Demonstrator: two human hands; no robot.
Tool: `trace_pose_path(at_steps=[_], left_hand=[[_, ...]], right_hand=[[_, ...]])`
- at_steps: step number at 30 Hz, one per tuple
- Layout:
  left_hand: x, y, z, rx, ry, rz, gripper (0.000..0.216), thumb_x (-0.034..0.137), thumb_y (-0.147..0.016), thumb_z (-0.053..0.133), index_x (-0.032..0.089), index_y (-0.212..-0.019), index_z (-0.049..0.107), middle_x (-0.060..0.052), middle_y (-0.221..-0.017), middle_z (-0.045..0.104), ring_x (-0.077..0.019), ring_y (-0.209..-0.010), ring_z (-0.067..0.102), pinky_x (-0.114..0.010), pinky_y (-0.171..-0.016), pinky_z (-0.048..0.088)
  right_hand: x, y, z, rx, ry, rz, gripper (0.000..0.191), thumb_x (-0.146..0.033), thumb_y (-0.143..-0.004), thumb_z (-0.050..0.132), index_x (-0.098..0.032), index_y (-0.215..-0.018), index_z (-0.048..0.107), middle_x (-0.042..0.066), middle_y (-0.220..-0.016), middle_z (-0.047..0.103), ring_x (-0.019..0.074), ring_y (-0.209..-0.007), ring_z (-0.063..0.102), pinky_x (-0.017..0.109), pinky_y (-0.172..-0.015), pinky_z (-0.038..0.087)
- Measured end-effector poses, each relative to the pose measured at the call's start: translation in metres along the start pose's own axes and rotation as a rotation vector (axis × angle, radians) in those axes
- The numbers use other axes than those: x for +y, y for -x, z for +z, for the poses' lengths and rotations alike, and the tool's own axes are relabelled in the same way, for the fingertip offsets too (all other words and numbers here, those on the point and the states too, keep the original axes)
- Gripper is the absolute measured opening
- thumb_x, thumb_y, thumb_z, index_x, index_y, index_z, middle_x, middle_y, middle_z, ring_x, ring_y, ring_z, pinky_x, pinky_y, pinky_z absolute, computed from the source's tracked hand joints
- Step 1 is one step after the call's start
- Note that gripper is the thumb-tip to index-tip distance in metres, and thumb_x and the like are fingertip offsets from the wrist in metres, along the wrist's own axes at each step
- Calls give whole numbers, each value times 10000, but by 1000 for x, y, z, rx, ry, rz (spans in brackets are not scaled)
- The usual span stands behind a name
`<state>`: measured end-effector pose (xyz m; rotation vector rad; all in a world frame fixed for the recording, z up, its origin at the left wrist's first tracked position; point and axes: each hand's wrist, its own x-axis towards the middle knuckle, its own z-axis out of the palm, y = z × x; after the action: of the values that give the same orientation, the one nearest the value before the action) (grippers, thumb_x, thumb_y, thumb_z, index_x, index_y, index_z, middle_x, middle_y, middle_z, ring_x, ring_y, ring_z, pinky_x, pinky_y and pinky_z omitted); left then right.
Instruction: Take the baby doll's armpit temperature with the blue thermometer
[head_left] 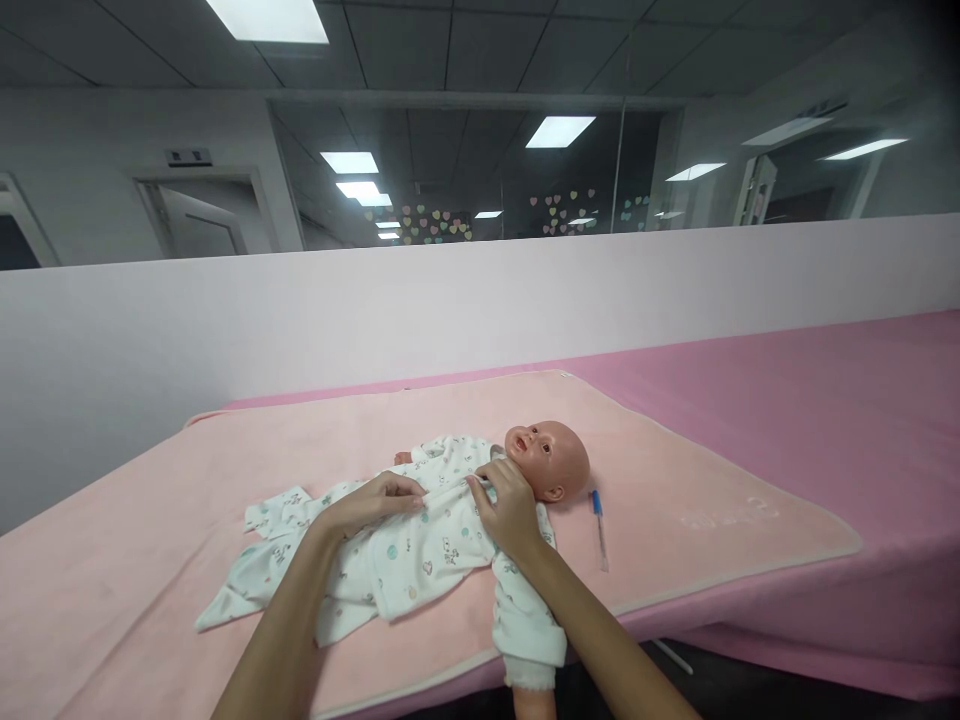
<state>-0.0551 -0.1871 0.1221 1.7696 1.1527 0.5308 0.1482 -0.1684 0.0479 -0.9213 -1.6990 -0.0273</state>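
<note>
A baby doll (551, 455) lies on its back on a pale pink blanket (675, 470), head to the right. It wears a white printed romper (409, 560). My left hand (375, 500) pinches the romper's front edge at the chest, fingers closed. My right hand (506, 505) grips the romper fabric near the collar, just below the doll's chin, fingers curled. One sleeve hangs over the table's near edge.
A thin thermometer with a blue tip (599, 525) lies on the blanket right of the doll's head. The blanket covers a table with a darker pink cloth (825, 390). A white partition wall (375, 310) runs behind the table.
</note>
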Motion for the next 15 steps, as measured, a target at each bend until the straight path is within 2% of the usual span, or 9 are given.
trace_pose_path(at_steps=[4,15], left_hand=[[2,1,1,-28,8,12,263,381,-630,661,140,-734,659,-7,-642,554,-99,-592,440,-193,-514,311],[1,-1,1,24,18,23,228,361,-651,649,136,-656,683,-8,-554,556,-79,-501,371,-209,-477,273]], right_hand=[[0,0,0,-1,-7,0,145,-219,-836,446,-177,-719,521,28,-704,548,157,-713,466,272,-673,348],[0,0,0,10,-11,-14,145,-227,-837,445,-182,-721,520,27,-698,547,156,-699,467,273,-652,352]])
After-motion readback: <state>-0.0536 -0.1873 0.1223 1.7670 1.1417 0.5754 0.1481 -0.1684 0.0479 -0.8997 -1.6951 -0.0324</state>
